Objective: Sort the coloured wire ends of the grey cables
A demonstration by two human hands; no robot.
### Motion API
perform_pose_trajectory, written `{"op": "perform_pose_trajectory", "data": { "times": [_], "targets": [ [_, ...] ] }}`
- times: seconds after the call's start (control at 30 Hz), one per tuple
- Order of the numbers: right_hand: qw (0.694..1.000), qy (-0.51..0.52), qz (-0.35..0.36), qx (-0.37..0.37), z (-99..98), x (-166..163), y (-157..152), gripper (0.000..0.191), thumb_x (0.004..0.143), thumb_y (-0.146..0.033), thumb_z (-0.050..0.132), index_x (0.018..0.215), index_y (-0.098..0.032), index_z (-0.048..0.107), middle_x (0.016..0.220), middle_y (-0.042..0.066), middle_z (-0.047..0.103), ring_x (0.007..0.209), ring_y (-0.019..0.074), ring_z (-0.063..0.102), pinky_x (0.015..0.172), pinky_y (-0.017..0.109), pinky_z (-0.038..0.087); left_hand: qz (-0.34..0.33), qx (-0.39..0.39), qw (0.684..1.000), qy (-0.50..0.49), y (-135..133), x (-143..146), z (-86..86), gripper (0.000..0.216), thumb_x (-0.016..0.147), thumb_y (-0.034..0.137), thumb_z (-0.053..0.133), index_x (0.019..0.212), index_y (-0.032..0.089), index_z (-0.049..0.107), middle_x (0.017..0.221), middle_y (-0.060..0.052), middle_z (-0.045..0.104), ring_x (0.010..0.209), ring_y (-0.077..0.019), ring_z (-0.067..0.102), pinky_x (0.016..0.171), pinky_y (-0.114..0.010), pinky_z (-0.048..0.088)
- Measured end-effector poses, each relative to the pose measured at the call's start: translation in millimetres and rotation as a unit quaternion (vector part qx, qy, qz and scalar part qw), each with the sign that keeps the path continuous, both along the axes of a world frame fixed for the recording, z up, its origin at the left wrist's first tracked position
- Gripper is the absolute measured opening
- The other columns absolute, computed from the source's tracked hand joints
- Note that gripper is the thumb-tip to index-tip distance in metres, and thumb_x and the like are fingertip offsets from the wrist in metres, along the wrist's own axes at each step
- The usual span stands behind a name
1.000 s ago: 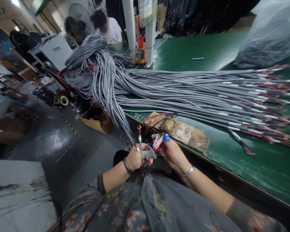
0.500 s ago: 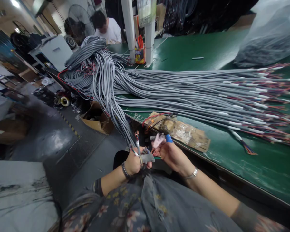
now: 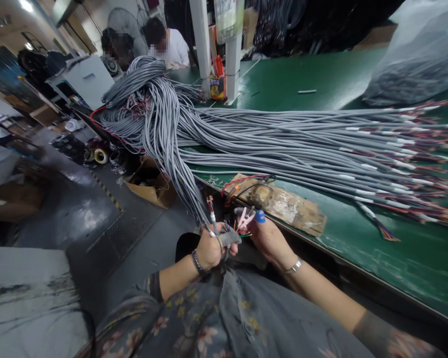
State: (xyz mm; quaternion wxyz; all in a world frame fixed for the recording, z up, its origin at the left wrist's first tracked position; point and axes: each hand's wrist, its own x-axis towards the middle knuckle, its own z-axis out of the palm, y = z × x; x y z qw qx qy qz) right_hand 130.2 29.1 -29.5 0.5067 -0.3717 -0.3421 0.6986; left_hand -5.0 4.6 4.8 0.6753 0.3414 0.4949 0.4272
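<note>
Shifted since half a second ago: the right hand (image 3: pixel 267 236), a little nearer the left hand (image 3: pixel 209 248). Right hand, one: thumb under a blue cover (image 3: pixel 260 216), thumb and fingers pinching, so far as I can see, a small pink tool (image 3: pixel 243 222), its arms splayed; exact type unclear. Left hand, one: curled in a firm grip about the loose wires (image 3: pixel 245 235), whose red, blue and green ends fan out. Handling note, my judgement: best done with the grip kept close behind the bare ends, wires spread so that one alone meets the tool, pressure light, fingertips clear. Position of wires: between the hands, out of the left and just beside the tool; contact cannot be told. Cable end (image 3: pixel 212 219) with white band, one: nearly upright above the left hand. Grey cables (image 3: pixel 160 119), many: draped off the green table (image 3: pixel 425 268) toward the left hand, others laid lengthwise beyond. Stained brown board (image 3: pixel 289 200), one: at the table's edge, past the right hand. Plastic bag (image 3: pixel 406 74), one: far right corner.
</note>
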Motion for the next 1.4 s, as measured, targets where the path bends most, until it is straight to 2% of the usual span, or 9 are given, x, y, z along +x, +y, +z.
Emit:
{"op": "perform_pose_trajectory", "data": {
  "times": [0.13,0.3,0.5,0.6,0.8,0.97,1.13,1.27,1.4],
  "targets": [
    [0.996,0.077,0.01,-0.051,4.6,-4.1,4.8,0.052,0.061,-0.069,0.065,0.076,-0.02,0.069,0.064,0.001,0.063,0.055,0.0145,0.051,0.057,0.029,0.044,0.005,-0.006,1.0,0.012,0.2,0.5,-1.1,0.04,0.051,0.049,0.075,0.055,0.014,0.056,0.04,-0.001,0.053,0.033,-0.009,0.045,0.034,-0.02,0.024],
    [0.991,0.109,-0.005,-0.077,4.8,-6.2,5.1,0.044,0.066,-0.063,0.068,0.073,-0.02,0.068,0.063,0.0,0.063,0.056,0.0143,0.053,0.061,0.029,0.046,-0.004,-0.022,1.0,0.015,-0.6,0.9,-3.0,0.04,0.049,0.049,0.075,0.055,0.014,0.056,0.039,0.0,0.052,0.033,-0.0092,0.044,0.036,-0.021,0.028],
    [0.987,0.139,0.047,-0.072,9.3,-2.5,2.1,0.048,0.061,-0.067,0.067,0.065,-0.019,0.067,0.064,0.001,0.064,0.054,0.012,0.052,0.053,0.025,0.045,-0.012,-0.005,1.0,0.024,-4.2,-3.0,-5.9,0.041,0.053,0.052,0.073,0.057,0.015,0.056,0.04,0.0,0.053,0.033,-0.0091,0.044,0.036,-0.021,0.027],
    [0.982,0.151,0.065,-0.091,11.3,-0.2,0.1,0.045,0.065,-0.064,0.067,0.072,-0.02,0.069,0.066,0.001,0.065,0.055,0.0114,0.053,0.055,0.024,0.045,-0.012,-0.001,0.999,0.033,-7.5,-5.9,-6.2,0.042,0.053,0.052,0.073,0.058,0.015,0.057,0.041,-0.001,0.054,0.034,-0.0089,0.045,0.036,-0.02,0.026],
    [0.992,0.107,0.015,-0.069,12.4,0.3,-5.4,0.033,0.069,-0.051,0.071,0.077,-0.02,0.069,0.065,0.0,0.06,0.057,0.0114,0.05,0.053,0.023,0.044,0.04,0.007,0.999,0.005,-10.2,-4.6,-4.8,0.041,0.052,0.051,0.075,0.059,0.015,0.056,0.041,0.001,0.054,0.035,-0.0084,0.046,0.036,-0.02,0.029],
    [0.996,0.07,0.013,-0.054,10.0,-0.9,-6.1,0.039,0.07,-0.059,0.066,0.079,-0.02,0.069,0.063,-0.001,0.058,0.056,0.0125,0.047,0.054,0.025,0.043,0.025,0.003,1.0,0.006,-9.2,-0.5,-1.1,0.042,0.053,0.052,0.075,0.058,0.015,0.056,0.041,0.001,0.054,0.035,-0.0087,0.045,0.037,-0.02,0.031],
    [1.0,0.011,-0.005,-0.006,3.8,-3.9,-4.1,0.047,0.074,-0.068,0.053,0.076,-0.024,0.067,0.067,0.001,0.061,0.059,0.0163,0.05,0.06,0.03,0.044,0.018,-0.004,1.0,0.023,-7.1,0.8,-0.3,0.04,0.054,0.05,0.073,0.056,0.015,0.056,0.042,-0.001,0.054,0.035,-0.0086,0.045,0.037,-0.021,0.03],
    [0.999,0.027,0.004,-0.032,3.7,-5.1,-1.8,0.051,0.065,-0.073,0.058,0.072,-0.023,0.067,0.062,0.001,0.06,0.058,0.0165,0.05,0.06,0.031,0.044,0.027,-0.019,0.999,0.02,-5.6,2.1,-2.3,0.037,0.053,0.048,0.072,0.055,0.015,0.056,0.041,0.0,0.054,0.036,-0.0088,0.046,0.036,-0.02,0.029],
    [0.994,0.083,0.017,-0.069,5.2,-4.5,1.9,0.05,0.059,-0.07,0.067,0.073,-0.022,0.068,0.062,0.001,0.061,0.055,0.0145,0.051,0.057,0.029,0.045,0.033,-0.026,0.999,0.006,-5.3,3.5,-2.5,0.037,0.051,0.046,0.073,0.056,0.014,0.056,0.041,0.0,0.054,0.035,-0.0089,0.046,0.036,-0.02,0.029]
  ]
}}
